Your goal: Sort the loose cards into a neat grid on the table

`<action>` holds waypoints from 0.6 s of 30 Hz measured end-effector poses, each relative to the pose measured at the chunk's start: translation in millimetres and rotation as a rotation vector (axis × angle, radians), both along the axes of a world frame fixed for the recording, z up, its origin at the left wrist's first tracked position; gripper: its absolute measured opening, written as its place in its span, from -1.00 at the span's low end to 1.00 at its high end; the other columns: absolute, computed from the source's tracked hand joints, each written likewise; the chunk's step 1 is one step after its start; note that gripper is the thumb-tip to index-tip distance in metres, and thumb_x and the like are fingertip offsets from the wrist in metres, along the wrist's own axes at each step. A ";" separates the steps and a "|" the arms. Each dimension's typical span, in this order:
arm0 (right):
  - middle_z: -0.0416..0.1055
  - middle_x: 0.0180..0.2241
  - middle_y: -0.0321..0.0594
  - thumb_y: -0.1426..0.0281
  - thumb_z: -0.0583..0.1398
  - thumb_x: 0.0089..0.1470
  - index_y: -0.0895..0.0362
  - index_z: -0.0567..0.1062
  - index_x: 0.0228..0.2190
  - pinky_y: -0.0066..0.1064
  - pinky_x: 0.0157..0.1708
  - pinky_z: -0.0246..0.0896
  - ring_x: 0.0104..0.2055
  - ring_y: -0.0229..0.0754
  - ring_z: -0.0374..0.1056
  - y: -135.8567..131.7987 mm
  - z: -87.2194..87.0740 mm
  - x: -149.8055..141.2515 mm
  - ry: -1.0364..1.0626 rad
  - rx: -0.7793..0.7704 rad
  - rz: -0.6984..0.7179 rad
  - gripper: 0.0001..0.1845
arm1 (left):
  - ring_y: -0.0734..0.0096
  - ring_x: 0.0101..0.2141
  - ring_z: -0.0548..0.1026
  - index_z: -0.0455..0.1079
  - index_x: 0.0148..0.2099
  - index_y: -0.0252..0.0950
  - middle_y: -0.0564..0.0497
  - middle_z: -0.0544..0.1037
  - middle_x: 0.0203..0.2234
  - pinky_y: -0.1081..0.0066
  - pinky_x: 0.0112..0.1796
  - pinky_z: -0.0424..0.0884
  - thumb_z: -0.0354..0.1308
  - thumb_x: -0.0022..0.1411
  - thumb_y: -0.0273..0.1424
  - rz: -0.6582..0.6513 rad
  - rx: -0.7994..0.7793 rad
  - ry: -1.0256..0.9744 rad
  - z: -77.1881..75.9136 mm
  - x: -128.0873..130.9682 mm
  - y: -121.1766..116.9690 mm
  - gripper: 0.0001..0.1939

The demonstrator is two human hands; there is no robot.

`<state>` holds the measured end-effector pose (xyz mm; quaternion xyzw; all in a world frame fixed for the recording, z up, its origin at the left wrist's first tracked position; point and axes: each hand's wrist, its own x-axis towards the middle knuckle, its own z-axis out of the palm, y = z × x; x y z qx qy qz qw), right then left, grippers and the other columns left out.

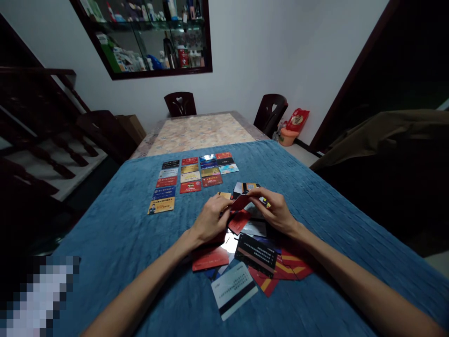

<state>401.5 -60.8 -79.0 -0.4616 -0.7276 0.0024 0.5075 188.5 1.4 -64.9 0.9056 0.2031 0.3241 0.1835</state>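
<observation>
Between my two hands a dark red plastic card is held up and tilted, above a heap of loose cards. My left hand pinches its left edge, and my right hand grips its upper right corner. Under them lie a red card, a silver-grey card, a black striped card and an orange-red card. Nearest me is a pale card with a dark stripe. Red and yellow cards spread by my right forearm. Some cards in the heap are partly covered.
Beyond my left hand, cards lie in overlapping columns, with a gold card at the near end. A blue cloth covers the near part of the table. Dark chairs stand around it. A glass-shelved cabinet is set in the wall.
</observation>
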 end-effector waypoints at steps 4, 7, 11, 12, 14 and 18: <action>0.53 -0.33 -0.18 0.43 0.08 0.29 0.07 0.49 -0.18 -0.36 -0.28 0.37 -0.30 -0.19 0.44 -1.6 9.1 -3.2 -0.141 0.115 0.011 -0.82 | 0.31 -0.22 0.50 0.46 -0.10 -0.30 -0.07 0.61 -0.26 0.26 -0.13 0.44 0.04 0.28 -0.56 -0.009 0.017 -0.098 4.3 1.5 -4.3 -0.78; 0.52 -0.33 -0.16 0.45 0.09 0.28 0.08 0.51 -0.18 -0.36 -0.28 0.34 -0.30 -0.19 0.41 -2.0 16.4 -6.2 -0.259 0.193 -0.009 -0.81 | 0.29 -0.17 0.50 0.43 -0.04 -0.32 -0.11 0.59 -0.20 0.28 -0.13 0.45 0.08 0.27 -0.53 -0.024 0.019 -0.172 8.8 3.2 -9.8 -0.78; 0.53 -0.34 -0.14 0.49 0.06 0.29 0.13 0.51 -0.15 -0.34 -0.26 0.30 -0.29 -0.17 0.37 -1.7 22.1 -10.5 -0.401 0.237 0.008 -0.77 | 0.33 -0.21 0.50 0.42 -0.08 -0.30 -0.06 0.58 -0.25 0.33 -0.18 0.45 0.12 0.27 -0.52 -0.029 0.031 -0.230 10.7 5.9 -15.0 -0.82; 0.53 -0.34 -0.14 0.49 0.05 0.29 0.14 0.51 -0.15 -0.34 -0.26 0.29 -0.28 -0.17 0.37 -1.4 22.7 -11.8 -0.423 0.241 0.017 -0.76 | 0.35 -0.23 0.50 0.43 -0.10 -0.30 -0.05 0.58 -0.28 0.35 -0.19 0.45 0.12 0.29 -0.51 -0.022 0.035 -0.238 10.4 6.4 -15.3 -0.85; 0.53 -0.34 -0.14 0.49 0.05 0.30 0.16 0.50 -0.16 -0.34 -0.27 0.27 -0.28 -0.16 0.36 -0.6 23.3 -14.6 -0.447 0.259 0.027 -0.77 | 0.37 -0.27 0.50 0.43 -0.14 -0.30 -0.03 0.57 -0.32 0.37 -0.22 0.44 0.10 0.31 -0.50 -0.004 0.040 -0.246 9.2 6.9 -15.1 -0.89; 0.53 -0.34 -0.14 0.50 0.04 0.30 0.16 0.49 -0.16 -0.33 -0.28 0.26 -0.30 -0.16 0.35 2.7 21.2 -19.2 -0.436 0.276 0.033 -0.78 | 0.42 -0.35 0.49 0.44 -0.22 -0.29 0.01 0.56 -0.39 0.39 -0.22 0.43 0.07 0.34 -0.49 0.054 0.027 -0.223 6.8 5.7 -13.6 -0.88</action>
